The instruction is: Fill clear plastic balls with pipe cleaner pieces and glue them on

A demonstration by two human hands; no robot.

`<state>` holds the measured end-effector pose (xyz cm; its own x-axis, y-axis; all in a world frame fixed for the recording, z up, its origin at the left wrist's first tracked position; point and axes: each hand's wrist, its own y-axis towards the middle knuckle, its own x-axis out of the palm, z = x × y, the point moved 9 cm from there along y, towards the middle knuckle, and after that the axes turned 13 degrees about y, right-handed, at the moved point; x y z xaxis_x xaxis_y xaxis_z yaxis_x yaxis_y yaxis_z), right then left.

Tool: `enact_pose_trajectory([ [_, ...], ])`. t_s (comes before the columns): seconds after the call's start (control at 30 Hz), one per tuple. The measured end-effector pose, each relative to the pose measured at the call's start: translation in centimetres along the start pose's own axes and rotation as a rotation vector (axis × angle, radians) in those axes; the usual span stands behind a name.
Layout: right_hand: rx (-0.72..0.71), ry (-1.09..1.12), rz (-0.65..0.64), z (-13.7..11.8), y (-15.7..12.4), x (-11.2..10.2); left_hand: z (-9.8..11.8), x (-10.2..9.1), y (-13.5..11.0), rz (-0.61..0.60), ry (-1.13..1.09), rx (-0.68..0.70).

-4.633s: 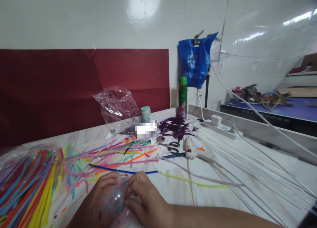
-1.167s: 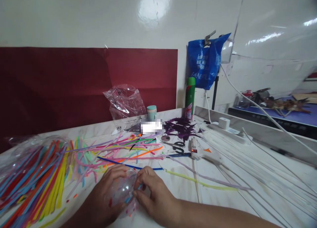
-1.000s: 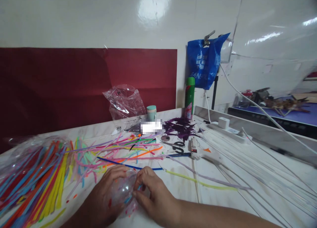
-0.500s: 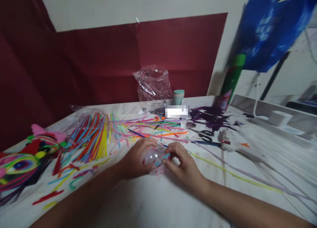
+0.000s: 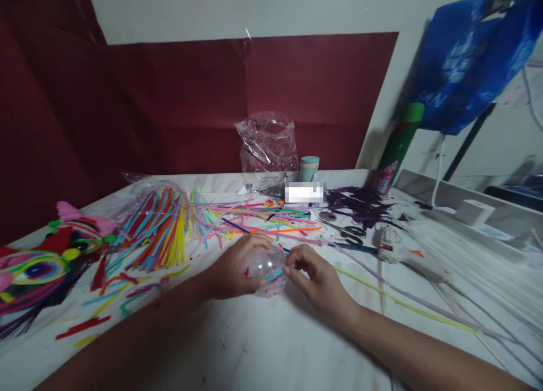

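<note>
My left hand (image 5: 240, 269) is wrapped around the left side of a clear plastic ball (image 5: 271, 259), held above the front middle of the table. Small red and pink bits show on the ball. A short light blue pipe cleaner piece (image 5: 274, 274) lies against its front. My right hand (image 5: 316, 278) is closed in a pinch at the right end of that piece, at the ball's right side. The fingertips partly hide what lies between them.
Bundled colourful pipe cleaners (image 5: 165, 232) lie left, near a decorated mask-like craft (image 5: 38, 272). Behind the hands are scissors (image 5: 350, 232) and purple shreds (image 5: 360, 204). A glue gun (image 5: 392, 246) lies right, beside long white strips (image 5: 475, 272). A clear bag (image 5: 267, 145) stands at the back.
The view has shifted slightly, and more of the ball shows between my hands. My right fingertips have moved a little up along its right side; the light blue piece stays against the ball.
</note>
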<state>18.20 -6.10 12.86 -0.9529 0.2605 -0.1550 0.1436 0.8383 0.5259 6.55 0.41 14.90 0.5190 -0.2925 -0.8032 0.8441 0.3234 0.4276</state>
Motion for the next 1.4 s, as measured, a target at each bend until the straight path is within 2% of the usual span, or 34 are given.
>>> enact_pose_trajectory([
  [0.2,0.033,0.011,-0.002,0.4,0.1,0.0,0.5,-0.3,0.3,-0.052,0.046,-0.052],
  [0.3,0.036,0.001,0.002,0.4,0.1,-0.1,0.7,-0.5,0.4,-0.183,0.075,-0.116],
  [0.4,0.029,0.0,-0.004,0.4,0.1,-0.1,0.8,-0.6,0.2,-0.313,0.007,-0.143],
  [0.53,0.038,0.011,0.001,0.7,0.1,-0.2,0.5,-0.6,0.0,-0.361,-0.06,-0.156],
  [0.67,0.047,0.019,0.01,1.1,0.1,-0.2,0.1,-0.3,-0.1,-0.341,-0.05,-0.153],
  [0.83,0.063,0.025,0.017,1.2,0.1,0.0,0.7,-0.5,0.4,-0.19,0.05,-0.089],
  [0.97,0.073,0.036,0.032,0.9,0.1,0.2,0.7,-0.4,0.5,-0.104,0.053,-0.179],
  [1.1,0.109,0.168,0.032,1.1,0.1,0.3,-0.7,0.0,0.1,-0.122,-0.036,-0.255],
  [1.23,0.099,0.196,0.03,0.8,-0.1,0.4,-1.7,0.2,-0.2,-0.154,-0.126,-0.247],
  [1.4,0.08,0.114,0.01,0.1,-0.2,0.6,-1.2,-0.1,-0.2,-0.136,-0.116,-0.224],
])
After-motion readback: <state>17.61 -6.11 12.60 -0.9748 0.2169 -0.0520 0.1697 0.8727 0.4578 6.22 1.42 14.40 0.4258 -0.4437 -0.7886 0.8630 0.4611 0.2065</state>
